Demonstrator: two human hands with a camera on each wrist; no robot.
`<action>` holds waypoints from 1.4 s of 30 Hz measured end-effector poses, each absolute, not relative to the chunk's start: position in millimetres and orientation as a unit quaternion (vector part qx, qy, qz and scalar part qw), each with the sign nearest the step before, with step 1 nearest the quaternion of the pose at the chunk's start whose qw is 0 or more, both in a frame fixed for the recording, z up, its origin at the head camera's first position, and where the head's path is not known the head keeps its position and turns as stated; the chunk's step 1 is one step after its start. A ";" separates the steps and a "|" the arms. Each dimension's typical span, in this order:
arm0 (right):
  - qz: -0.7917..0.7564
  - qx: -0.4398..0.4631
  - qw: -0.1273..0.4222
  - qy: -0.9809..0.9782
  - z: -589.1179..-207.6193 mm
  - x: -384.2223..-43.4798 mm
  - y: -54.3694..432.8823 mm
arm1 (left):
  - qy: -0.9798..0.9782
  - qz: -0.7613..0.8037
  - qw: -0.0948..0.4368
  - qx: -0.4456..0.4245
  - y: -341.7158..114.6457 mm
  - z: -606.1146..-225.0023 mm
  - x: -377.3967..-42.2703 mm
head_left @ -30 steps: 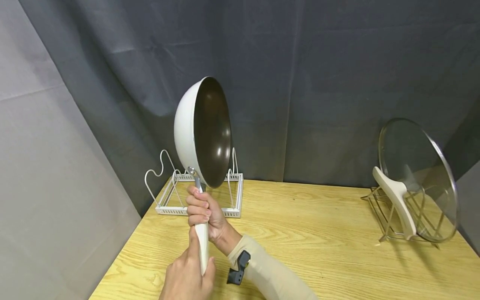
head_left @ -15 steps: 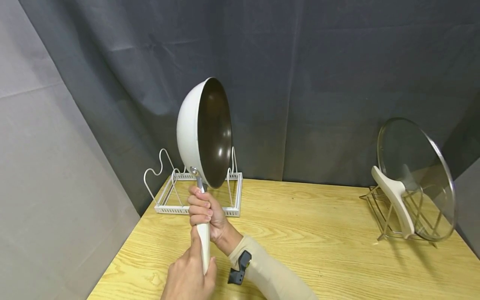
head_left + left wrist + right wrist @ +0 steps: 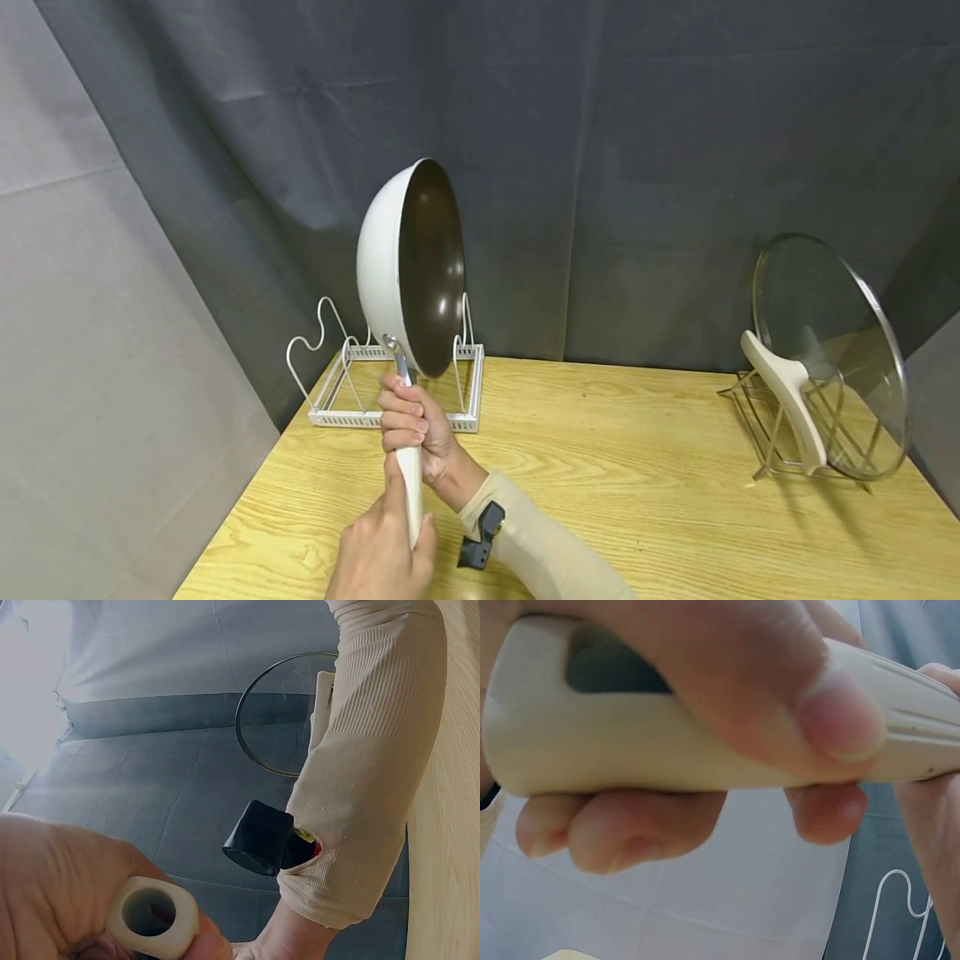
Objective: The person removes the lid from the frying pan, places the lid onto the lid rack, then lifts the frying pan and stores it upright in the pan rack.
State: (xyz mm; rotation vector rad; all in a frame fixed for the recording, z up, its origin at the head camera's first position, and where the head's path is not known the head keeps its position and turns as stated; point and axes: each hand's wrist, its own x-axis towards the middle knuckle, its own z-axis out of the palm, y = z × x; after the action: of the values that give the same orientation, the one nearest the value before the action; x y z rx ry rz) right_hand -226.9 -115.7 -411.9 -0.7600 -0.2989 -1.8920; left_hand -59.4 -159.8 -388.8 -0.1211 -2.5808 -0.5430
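Note:
A white wok (image 3: 381,258) with a dark brown inside is held up on edge, its long cream handle (image 3: 410,492) pointing down. My right hand (image 3: 411,425) grips that handle just below the wok's bowl, fingers wrapped round it. Lower down, my left hand (image 3: 386,542) holds the handle's end, and its thumb (image 3: 840,720) lies along the side in the right wrist view. The handle's hollow end (image 3: 154,919) shows in the left wrist view. Behind the wok stands a white wire rack (image 3: 322,415), partly hidden by the wok and my right hand.
At the right, a glass lid (image 3: 832,333) with a cream handle (image 3: 783,392) leans in a small metal stand (image 3: 765,446) on the wooden table (image 3: 600,467). A dark curtain (image 3: 675,150) hangs behind the table, with a grey cloth (image 3: 97,333) at the left.
The wok and both hands have shifted slightly to the right relative to the rack. Both hands keep the same grip, and the view itself has moved a little.

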 end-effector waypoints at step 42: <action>-0.781 -0.283 0.534 -0.155 -418.9 -229.3 -103.4 | -0.949 -0.209 0.231 -0.038 -143.7 -389.6 -63.4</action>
State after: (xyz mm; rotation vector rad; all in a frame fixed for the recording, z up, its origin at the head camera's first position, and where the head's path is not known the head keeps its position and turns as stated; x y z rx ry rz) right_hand -229.3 -103.4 -418.9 -0.6752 -0.3689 -1.8621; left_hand -63.4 -143.7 -389.6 -0.1035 -2.6107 -0.5760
